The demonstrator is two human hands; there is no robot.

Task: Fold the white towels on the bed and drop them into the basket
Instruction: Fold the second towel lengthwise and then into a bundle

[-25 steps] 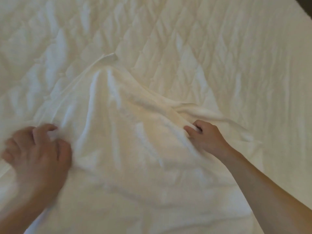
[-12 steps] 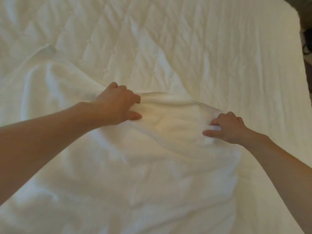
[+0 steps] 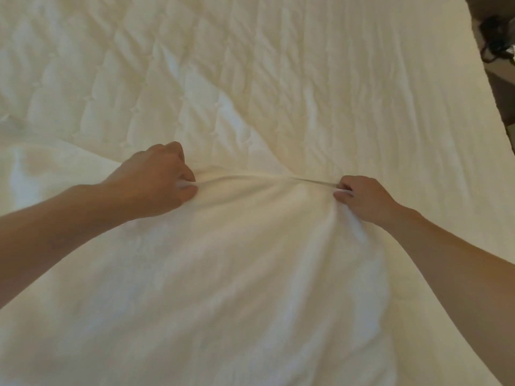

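A large white towel (image 3: 237, 274) lies spread over the near half of the bed, creased and fanning toward me. Its far edge is pulled taut between my two hands. My left hand (image 3: 156, 182) grips that edge at centre left, fingers curled round the cloth. My right hand (image 3: 362, 197) pinches the same edge at centre right between thumb and fingers. No basket is in view.
The bed's white quilted cover (image 3: 250, 79) fills the far half of the view. The bed's right edge (image 3: 490, 93) runs down the right side, with dark floor and a dark object (image 3: 497, 37) beyond it.
My left hand left the towel's near left part and took hold of the far edge beside my right hand. Both hands then drew apart, stretching the edge taut.
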